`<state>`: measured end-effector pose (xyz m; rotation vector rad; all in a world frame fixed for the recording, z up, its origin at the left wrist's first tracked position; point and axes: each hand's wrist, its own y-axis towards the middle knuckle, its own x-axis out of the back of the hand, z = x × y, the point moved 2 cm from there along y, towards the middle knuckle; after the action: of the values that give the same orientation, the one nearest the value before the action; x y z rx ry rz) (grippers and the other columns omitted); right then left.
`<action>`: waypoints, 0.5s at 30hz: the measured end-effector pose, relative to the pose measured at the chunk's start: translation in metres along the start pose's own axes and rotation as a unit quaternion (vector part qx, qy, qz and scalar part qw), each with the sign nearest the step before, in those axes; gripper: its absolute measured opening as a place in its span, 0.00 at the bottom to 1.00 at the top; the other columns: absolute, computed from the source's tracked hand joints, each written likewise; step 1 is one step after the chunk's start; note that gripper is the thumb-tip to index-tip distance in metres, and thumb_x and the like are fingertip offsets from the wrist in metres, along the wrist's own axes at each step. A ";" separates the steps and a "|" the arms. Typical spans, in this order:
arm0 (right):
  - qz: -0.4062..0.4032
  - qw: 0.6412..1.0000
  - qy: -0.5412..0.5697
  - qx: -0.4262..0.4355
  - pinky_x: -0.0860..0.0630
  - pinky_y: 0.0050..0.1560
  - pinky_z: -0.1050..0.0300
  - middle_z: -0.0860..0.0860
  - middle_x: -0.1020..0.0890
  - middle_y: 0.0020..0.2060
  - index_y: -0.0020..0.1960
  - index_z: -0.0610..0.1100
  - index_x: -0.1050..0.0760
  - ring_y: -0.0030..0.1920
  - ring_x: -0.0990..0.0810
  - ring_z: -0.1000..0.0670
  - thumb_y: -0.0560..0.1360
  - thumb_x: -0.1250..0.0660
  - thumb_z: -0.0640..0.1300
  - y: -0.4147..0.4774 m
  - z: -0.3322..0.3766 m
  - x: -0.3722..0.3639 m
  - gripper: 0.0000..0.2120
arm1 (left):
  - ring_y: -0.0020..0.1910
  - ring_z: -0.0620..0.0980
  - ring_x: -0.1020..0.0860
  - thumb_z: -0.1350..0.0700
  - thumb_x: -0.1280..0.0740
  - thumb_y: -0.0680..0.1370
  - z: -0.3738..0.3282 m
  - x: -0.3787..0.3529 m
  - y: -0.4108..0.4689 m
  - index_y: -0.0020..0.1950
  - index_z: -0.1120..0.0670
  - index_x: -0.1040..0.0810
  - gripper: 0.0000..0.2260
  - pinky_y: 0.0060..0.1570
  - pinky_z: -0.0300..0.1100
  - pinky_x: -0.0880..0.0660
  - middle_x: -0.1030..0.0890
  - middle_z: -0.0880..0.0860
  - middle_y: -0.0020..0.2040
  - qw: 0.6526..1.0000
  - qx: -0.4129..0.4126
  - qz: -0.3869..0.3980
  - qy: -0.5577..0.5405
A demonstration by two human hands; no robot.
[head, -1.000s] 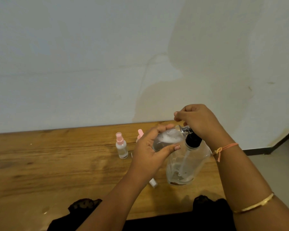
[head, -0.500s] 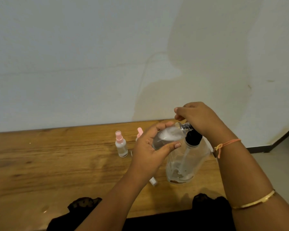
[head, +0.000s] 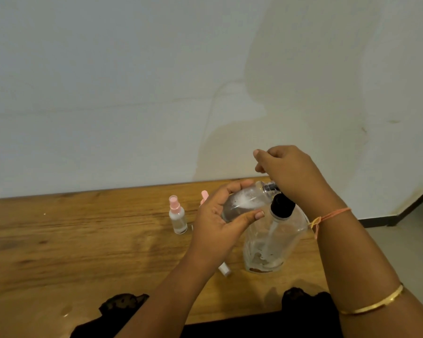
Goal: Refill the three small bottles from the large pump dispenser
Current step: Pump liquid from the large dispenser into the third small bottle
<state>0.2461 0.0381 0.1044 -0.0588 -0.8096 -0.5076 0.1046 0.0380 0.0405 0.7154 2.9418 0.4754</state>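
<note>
The large clear pump dispenser point(head: 271, 242) with a black collar stands on the wooden table point(head: 83, 252). My left hand point(head: 220, 223) grips a small clear bottle point(head: 242, 203), tilted with its silver neck against the dispenser's top. My right hand point(head: 288, 174) sits curled over the pump head, which it hides. A second small bottle point(head: 177, 215) with a pink spray cap stands to the left. The pink cap of a third bottle point(head: 204, 196) shows behind my left hand.
A small white cap point(head: 224, 269) lies on the table below my left wrist. Black fabric point(head: 122, 306) lies over the table's near edge. A pale wall point(head: 156, 93) rises right behind the table, and the floor shows at the far right.
My right hand has risen a little above the dispenser's top. My left hand and the tilted small bottle stay in nearly the same place.
</note>
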 end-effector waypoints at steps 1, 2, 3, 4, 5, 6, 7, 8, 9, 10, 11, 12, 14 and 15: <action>0.021 0.999 0.003 -0.024 0.24 0.50 0.46 0.41 0.17 0.44 0.46 0.36 0.21 0.46 0.20 0.40 0.77 0.42 0.52 0.001 -0.004 -0.001 0.20 | 0.54 0.45 0.20 0.54 0.26 0.65 0.002 0.000 0.000 0.53 0.42 0.22 0.18 0.54 0.42 0.22 0.18 0.45 0.52 1.000 0.005 0.000 0.005; 0.040 0.998 0.003 -0.043 0.25 0.50 0.47 0.41 0.17 0.44 0.46 0.35 0.21 0.46 0.20 0.40 0.76 0.41 0.52 0.001 -0.007 -0.002 0.20 | 0.54 0.45 0.20 0.54 0.25 0.65 0.004 0.000 0.000 0.53 0.41 0.21 0.19 0.55 0.45 0.22 0.18 0.44 0.52 1.000 0.011 0.000 0.012; 0.056 0.997 0.001 -0.056 0.25 0.50 0.47 0.42 0.17 0.44 0.46 0.35 0.21 0.46 0.20 0.41 0.76 0.41 0.53 0.002 -0.010 -0.003 0.21 | 0.55 0.45 0.21 0.54 0.24 0.65 0.005 0.000 0.001 0.53 0.40 0.21 0.19 0.56 0.47 0.22 0.18 0.44 0.53 1.000 0.016 -0.002 0.018; 0.067 0.996 -0.002 -0.064 0.25 0.50 0.47 0.42 0.18 0.44 0.46 0.36 0.21 0.45 0.20 0.42 0.75 0.41 0.55 0.003 -0.012 -0.003 0.23 | 0.56 0.45 0.21 0.54 0.23 0.65 0.006 -0.001 0.000 0.54 0.39 0.21 0.20 0.56 0.49 0.23 0.19 0.44 0.53 1.000 0.018 -0.004 0.024; 0.074 0.995 -0.004 -0.068 0.25 0.51 0.47 0.43 0.18 0.43 0.46 0.36 0.21 0.44 0.21 0.43 0.75 0.42 0.58 0.002 -0.013 -0.003 0.24 | 0.56 0.45 0.21 0.53 0.23 0.65 0.007 -0.001 0.001 0.54 0.39 0.22 0.21 0.56 0.50 0.23 0.19 0.45 0.54 0.999 0.019 -0.004 0.027; 0.076 0.995 -0.003 -0.068 0.25 0.51 0.47 0.43 0.18 0.43 0.46 0.37 0.21 0.44 0.21 0.44 0.75 0.42 0.59 0.002 -0.014 -0.004 0.25 | 0.56 0.46 0.21 0.52 0.24 0.65 0.007 -0.002 0.000 0.55 0.39 0.22 0.21 0.56 0.50 0.23 0.19 0.46 0.54 0.999 0.019 -0.004 0.027; 0.071 0.995 0.000 -0.064 0.26 0.51 0.47 0.44 0.18 0.43 0.46 0.37 0.21 0.44 0.21 0.44 0.75 0.42 0.60 0.001 -0.013 -0.004 0.26 | 0.56 0.46 0.21 0.53 0.24 0.65 0.007 -0.002 0.000 0.54 0.39 0.22 0.20 0.56 0.50 0.23 0.19 0.46 0.54 1.000 0.019 -0.005 0.023; 0.060 0.997 0.004 -0.057 0.25 0.51 0.47 0.43 0.18 0.43 0.45 0.38 0.21 0.44 0.21 0.44 0.75 0.43 0.61 0.000 -0.011 -0.003 0.26 | 0.56 0.46 0.21 0.55 0.24 0.65 0.007 -0.002 0.000 0.53 0.39 0.21 0.20 0.56 0.50 0.23 0.19 0.45 0.54 1.000 0.018 -0.007 0.019; 0.041 0.998 0.006 -0.046 0.25 0.51 0.46 0.43 0.18 0.44 0.46 0.38 0.21 0.45 0.20 0.43 0.76 0.43 0.61 -0.002 -0.008 -0.001 0.26 | 0.55 0.46 0.21 0.55 0.24 0.65 0.006 -0.002 0.000 0.53 0.38 0.21 0.20 0.56 0.49 0.23 0.19 0.44 0.53 1.000 0.016 -0.009 0.016; 0.019 0.999 0.007 -0.031 0.24 0.51 0.45 0.42 0.18 0.45 0.47 0.37 0.21 0.46 0.20 0.42 0.76 0.44 0.61 -0.003 -0.005 0.001 0.27 | 0.55 0.46 0.21 0.54 0.23 0.65 0.005 -0.002 0.000 0.53 0.38 0.21 0.20 0.56 0.48 0.22 0.19 0.44 0.53 1.000 0.012 -0.007 0.014; 0.000 1.000 0.006 -0.013 0.24 0.51 0.44 0.41 0.18 0.46 0.48 0.36 0.22 0.47 0.20 0.41 0.76 0.44 0.61 -0.004 -0.001 0.003 0.28 | 0.55 0.46 0.21 0.52 0.24 0.64 0.003 -0.003 0.000 0.53 0.38 0.21 0.20 0.56 0.48 0.22 0.19 0.45 0.53 1.000 0.007 -0.004 0.010; -0.013 1.000 0.006 0.006 0.23 0.51 0.43 0.41 0.18 0.46 0.48 0.35 0.22 0.47 0.20 0.41 0.77 0.44 0.61 -0.004 0.002 0.004 0.28 | 0.55 0.47 0.20 0.51 0.25 0.64 0.003 -0.003 0.001 0.53 0.39 0.22 0.19 0.55 0.48 0.22 0.18 0.46 0.53 1.000 0.006 -0.003 0.003; -0.018 0.999 0.010 0.026 0.24 0.51 0.43 0.41 0.18 0.46 0.48 0.35 0.22 0.47 0.20 0.41 0.77 0.45 0.60 -0.002 0.006 0.004 0.28 | 0.55 0.49 0.20 0.53 0.24 0.64 0.003 -0.002 0.001 0.53 0.41 0.21 0.19 0.55 0.48 0.22 0.18 0.47 0.53 1.000 0.009 -0.005 -0.010; -0.011 1.000 0.014 0.024 0.24 0.51 0.43 0.41 0.17 0.45 0.49 0.34 0.22 0.47 0.20 0.41 0.77 0.44 0.59 -0.002 0.007 0.003 0.28 | 0.55 0.48 0.20 0.56 0.23 0.65 0.003 -0.001 0.001 0.53 0.42 0.21 0.19 0.55 0.46 0.22 0.18 0.47 0.53 1.000 0.011 -0.008 -0.013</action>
<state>0.2422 0.0371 0.1110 0.0017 -0.7960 -0.5079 0.1064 0.0397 0.0381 0.6934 2.9303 0.4304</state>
